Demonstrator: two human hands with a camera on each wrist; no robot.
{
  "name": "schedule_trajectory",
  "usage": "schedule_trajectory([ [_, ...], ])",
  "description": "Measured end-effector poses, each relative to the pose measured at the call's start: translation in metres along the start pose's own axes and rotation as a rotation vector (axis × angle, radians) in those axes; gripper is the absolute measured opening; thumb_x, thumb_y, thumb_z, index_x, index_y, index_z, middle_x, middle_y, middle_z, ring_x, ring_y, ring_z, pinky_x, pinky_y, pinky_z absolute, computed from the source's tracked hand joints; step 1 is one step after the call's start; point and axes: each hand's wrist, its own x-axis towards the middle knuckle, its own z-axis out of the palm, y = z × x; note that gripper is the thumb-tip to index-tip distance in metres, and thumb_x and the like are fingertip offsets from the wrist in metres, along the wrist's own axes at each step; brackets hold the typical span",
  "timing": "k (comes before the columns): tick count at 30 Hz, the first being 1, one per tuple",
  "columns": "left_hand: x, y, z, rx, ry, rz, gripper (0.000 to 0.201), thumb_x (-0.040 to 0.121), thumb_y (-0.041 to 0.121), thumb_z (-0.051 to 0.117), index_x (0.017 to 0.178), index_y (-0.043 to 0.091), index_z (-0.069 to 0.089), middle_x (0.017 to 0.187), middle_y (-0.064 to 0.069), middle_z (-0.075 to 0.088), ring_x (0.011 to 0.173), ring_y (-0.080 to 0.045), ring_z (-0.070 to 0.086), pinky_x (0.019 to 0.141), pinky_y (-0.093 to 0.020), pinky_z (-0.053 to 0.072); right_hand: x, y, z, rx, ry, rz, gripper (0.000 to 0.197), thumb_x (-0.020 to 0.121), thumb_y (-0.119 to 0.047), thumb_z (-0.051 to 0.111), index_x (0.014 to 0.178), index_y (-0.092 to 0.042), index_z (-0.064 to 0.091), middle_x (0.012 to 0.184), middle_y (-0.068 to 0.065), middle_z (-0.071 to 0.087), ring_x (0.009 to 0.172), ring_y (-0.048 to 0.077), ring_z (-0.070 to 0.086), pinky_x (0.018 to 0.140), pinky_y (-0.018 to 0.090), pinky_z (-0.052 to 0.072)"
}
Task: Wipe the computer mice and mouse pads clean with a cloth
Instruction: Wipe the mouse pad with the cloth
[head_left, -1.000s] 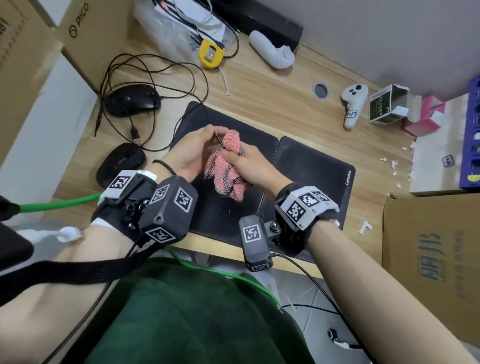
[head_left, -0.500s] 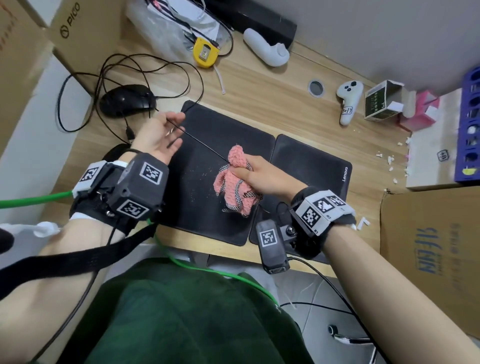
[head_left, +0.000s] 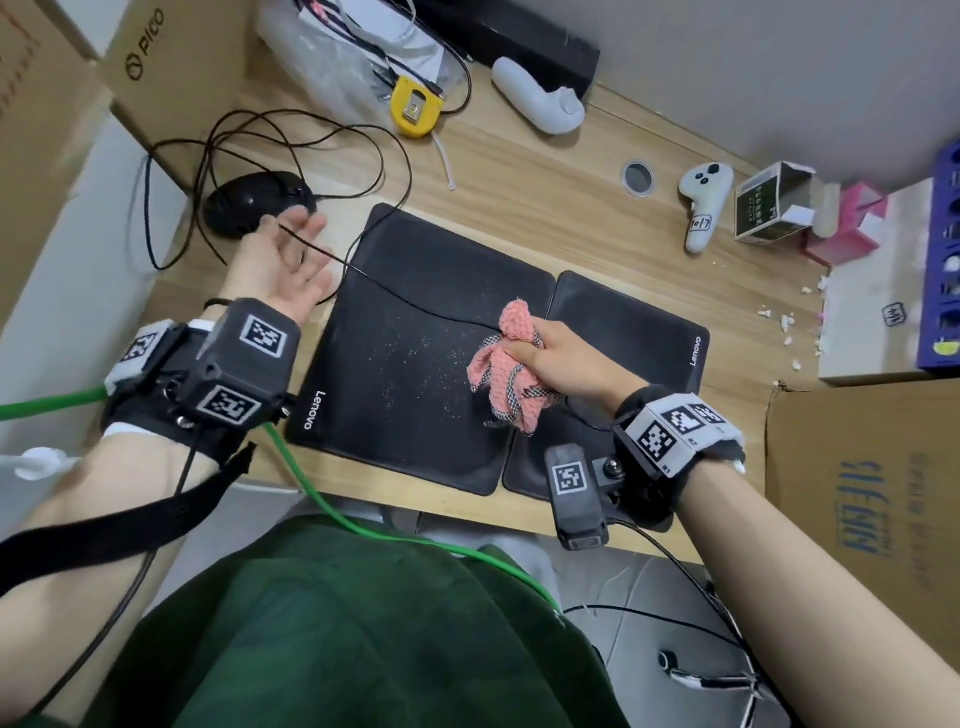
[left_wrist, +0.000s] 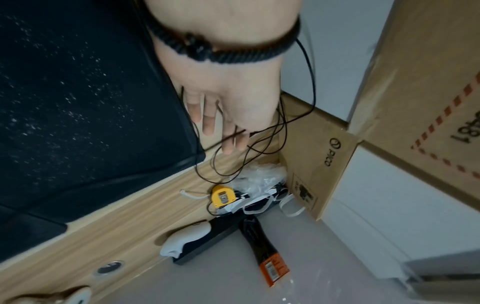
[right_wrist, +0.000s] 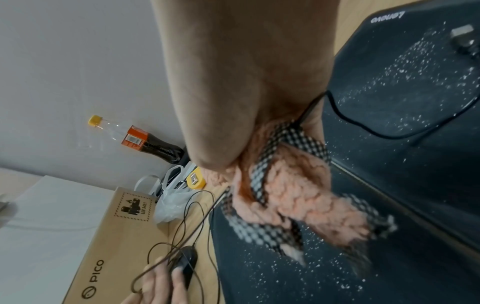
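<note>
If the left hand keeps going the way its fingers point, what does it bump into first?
Probably the black mouse. The left hand is open, its fingers aimed at the mouse, with the thin black cable draped across them. Whether the fingertips already touch the mouse is unclear.

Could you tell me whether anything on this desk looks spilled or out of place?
Yes: fine white specks dust the left mouse pad, and a mouse cable trails across it to the pink cloth in the right hand. White crumbs also litter the desk.
</note>
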Motion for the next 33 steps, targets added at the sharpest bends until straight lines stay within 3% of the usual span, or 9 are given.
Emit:
schedule_trajectory([
  [4, -0.016, -0.019, 0.011, 0.058, -0.286, -0.112, 0.080, 0.088, 0.075, 0.021, 0.140, 0.019, 0.044, 0.136, 0.004, 0.055, 0.127, -0.020, 0.045, 0.110, -0.038, 0.029, 0.008, -0.022, 0.006, 0.045, 0.058, -0.057, 0.010, 0.098, -0.015, 0.049, 0.090, -0.010, 0.052, 0.091, 0.002, 0.059, 0.081, 0.012, 0.053, 0.064, 0.009, 0.040],
  [7, -0.032, -0.035, 0.032, 0.170, -0.486, -0.126, 0.079, 0.090, 0.071, 0.024, 0.144, 0.016, 0.038, 0.137, 0.001, 0.055, 0.129, -0.019, 0.046, 0.111, -0.037, 0.032, 0.014, -0.045, 0.013, 0.070, 0.049, -0.126, 0.008, 0.097, -0.012, 0.049, 0.093, -0.014, 0.056, 0.089, -0.003, 0.060, 0.084, 0.012, 0.055, 0.066, 0.005, 0.040],
  [10, -0.045, -0.047, 0.053, 0.260, -0.607, -0.107, 0.056, 0.099, 0.052, 0.024, 0.131, 0.015, 0.052, 0.127, -0.003, 0.062, 0.117, -0.016, 0.059, 0.097, -0.031, 0.047, 0.023, -0.061, 0.019, 0.060, 0.040, -0.203, 0.030, 0.096, -0.009, 0.049, 0.124, -0.013, 0.058, 0.120, 0.005, 0.061, 0.112, 0.017, 0.056, 0.100, 0.020, 0.041],
  [12, -0.047, -0.050, 0.059, 0.257, -0.603, -0.114, 0.053, 0.101, 0.049, 0.020, 0.120, 0.018, 0.059, 0.121, -0.001, 0.065, 0.112, -0.012, 0.062, 0.093, -0.028, 0.048, 0.027, -0.063, 0.022, 0.023, 0.064, -0.191, 0.036, 0.096, -0.015, 0.049, 0.132, -0.014, 0.054, 0.130, 0.011, 0.055, 0.122, 0.023, 0.051, 0.109, 0.038, 0.036],
  [16, -0.041, -0.051, 0.056, 0.357, -0.592, -0.071, 0.058, 0.102, 0.049, 0.015, 0.121, 0.019, 0.060, 0.125, -0.002, 0.064, 0.116, -0.013, 0.060, 0.091, -0.026, 0.047, 0.027, -0.055, 0.025, 0.012, 0.023, -0.153, 0.040, 0.094, -0.024, 0.049, 0.134, -0.018, 0.053, 0.130, 0.009, 0.055, 0.122, 0.023, 0.052, 0.109, 0.043, 0.036],
  [22, -0.029, -0.046, 0.041, 0.308, -0.492, 0.011, 0.064, 0.101, 0.048, 0.006, 0.108, 0.022, 0.064, 0.118, 0.003, 0.068, 0.109, -0.012, 0.063, 0.094, -0.030, 0.047, 0.020, -0.039, 0.023, -0.040, 0.010, -0.097, 0.009, 0.096, -0.025, 0.051, 0.094, -0.026, 0.060, 0.109, 0.004, 0.067, 0.105, 0.025, 0.062, 0.101, 0.045, 0.044],
  [24, -0.022, -0.036, 0.035, 0.235, -0.420, 0.005, 0.066, 0.101, 0.050, 0.004, 0.098, 0.021, 0.064, 0.104, 0.005, 0.073, 0.108, -0.015, 0.064, 0.095, -0.033, 0.045, 0.016, -0.030, 0.020, -0.064, 0.020, -0.082, 0.015, 0.096, -0.027, 0.051, 0.082, -0.027, 0.055, 0.101, 0.004, 0.068, 0.099, 0.026, 0.063, 0.098, 0.045, 0.046],
  [29, -0.012, -0.017, 0.024, 0.021, -0.230, -0.008, 0.064, 0.098, 0.057, 0.008, 0.060, 0.021, 0.045, 0.067, 0.003, 0.068, 0.100, -0.025, 0.069, 0.094, -0.037, 0.047, 0.008, -0.014, 0.006, -0.005, 0.038, -0.046, 0.023, 0.097, -0.023, 0.051, 0.097, -0.001, 0.057, 0.100, 0.010, 0.067, 0.087, 0.017, 0.060, 0.092, 0.036, 0.047],
  [33, -0.003, 0.004, 0.012, -0.131, -0.160, -0.023, 0.070, 0.096, 0.059, 0.006, 0.049, 0.022, 0.042, 0.058, 0.007, 0.061, 0.094, -0.023, 0.072, 0.083, -0.035, 0.050, 0.003, -0.002, -0.003, 0.013, 0.029, -0.015, 0.018, 0.098, -0.021, 0.050, 0.096, -0.005, 0.057, 0.094, 0.004, 0.064, 0.085, 0.014, 0.058, 0.085, 0.029, 0.047],
])
